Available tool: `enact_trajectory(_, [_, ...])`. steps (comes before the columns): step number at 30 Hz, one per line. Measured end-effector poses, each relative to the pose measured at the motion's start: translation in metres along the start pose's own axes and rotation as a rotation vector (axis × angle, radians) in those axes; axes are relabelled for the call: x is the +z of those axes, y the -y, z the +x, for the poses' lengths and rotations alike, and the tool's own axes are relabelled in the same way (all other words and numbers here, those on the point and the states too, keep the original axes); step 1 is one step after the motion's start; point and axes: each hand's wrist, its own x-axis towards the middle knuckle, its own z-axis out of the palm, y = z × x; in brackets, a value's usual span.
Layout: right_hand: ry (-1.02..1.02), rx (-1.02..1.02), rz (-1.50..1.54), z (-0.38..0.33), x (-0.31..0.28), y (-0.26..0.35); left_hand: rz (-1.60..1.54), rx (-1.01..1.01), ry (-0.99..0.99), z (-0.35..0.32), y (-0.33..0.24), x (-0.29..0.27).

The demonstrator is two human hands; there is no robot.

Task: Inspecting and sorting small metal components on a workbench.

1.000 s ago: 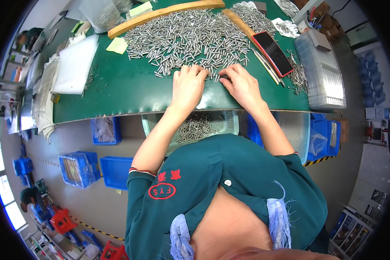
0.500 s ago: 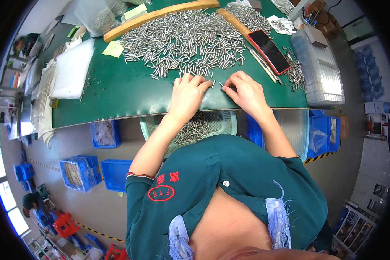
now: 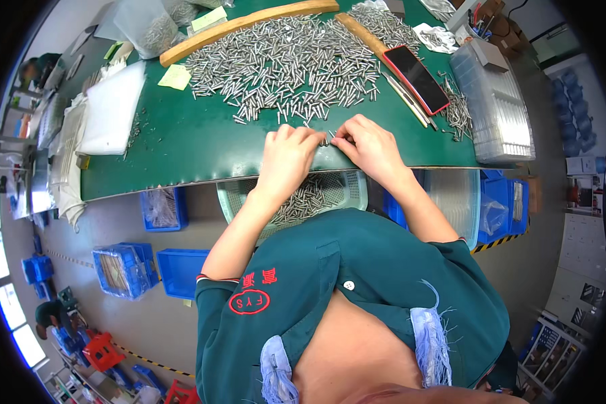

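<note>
A large heap of small silvery metal pins (image 3: 283,67) is spread over the green tabletop (image 3: 188,145). Between the heap and the table's near edge, my left hand (image 3: 287,158) is closed, its thumb and fingers pinching small metal pins (image 3: 324,142) at their tips. Just to its right, my right hand (image 3: 369,145) is also closed, thumb against forefinger on a metal pin (image 3: 332,135). The fingertips of both hands almost meet. How many pins each hand grips is too small to tell.
Wooden bars (image 3: 249,25) border the heap. To the right lie a red-edged phone (image 3: 416,79), slim tools (image 3: 405,101) and clear plastic trays (image 3: 491,104). Below the edge, a pale green basket (image 3: 353,192) holds more pins. White foam sheets (image 3: 113,111) sit at left.
Both hands have drawn back slightly toward the table's near edge. My right hand has moved left, bringing its pin close to my left fingertips.
</note>
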Motion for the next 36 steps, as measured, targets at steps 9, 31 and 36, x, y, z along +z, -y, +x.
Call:
enact_trajectory(9, [0.039,-0.101,0.0,0.001,-0.001,0.007,0.08,-0.132,-0.048,0.008,0.016,0.004])
enact_trajectory(31, [0.099,-0.241,-0.002,0.001,0.002,0.012,-1.628,-0.869,0.527,-0.047,-0.009,-0.009])
enact_trajectory(36, [0.211,-0.287,0.038,-0.015,0.001,0.022,-2.165,-1.134,0.492,-0.048,-0.009,0.015])
